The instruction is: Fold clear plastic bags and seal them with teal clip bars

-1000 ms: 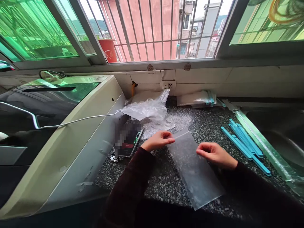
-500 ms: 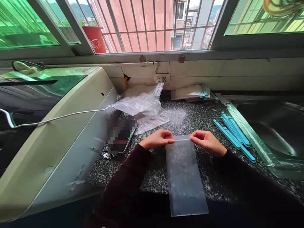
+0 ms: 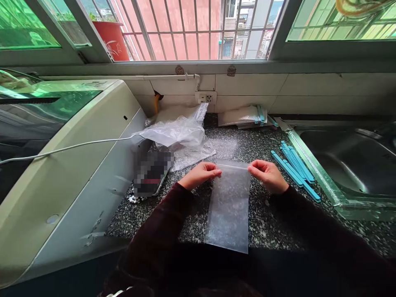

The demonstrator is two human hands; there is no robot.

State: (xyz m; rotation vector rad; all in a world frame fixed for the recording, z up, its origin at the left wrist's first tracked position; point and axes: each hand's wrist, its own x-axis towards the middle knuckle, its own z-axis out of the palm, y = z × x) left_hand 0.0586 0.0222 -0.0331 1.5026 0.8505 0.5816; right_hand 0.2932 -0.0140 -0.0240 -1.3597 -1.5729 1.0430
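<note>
A clear zip bag point(image 3: 229, 202) hangs over the speckled dark counter point(image 3: 266, 225), its mouth at the top. My left hand point(image 3: 199, 174) pinches the bag's top left corner. My right hand point(image 3: 268, 175) pinches the top right corner. Both hands are closed on the bag's upper edge, which is stretched straight between them. The bag's lower end reaches toward my body, over my dark sleeves.
Several blue strips point(image 3: 293, 167) lie right of my right hand, beside a steel sink point(image 3: 349, 165). A crumpled pile of clear bags point(image 3: 182, 136) and a phone point(image 3: 151, 175) sit to the left. A beige appliance point(image 3: 71, 165) with a white cable fills the left side.
My right hand moved from the bag's side up to its top right corner. The bag swung from slanted to straight and was lifted and stretched between both hands.
</note>
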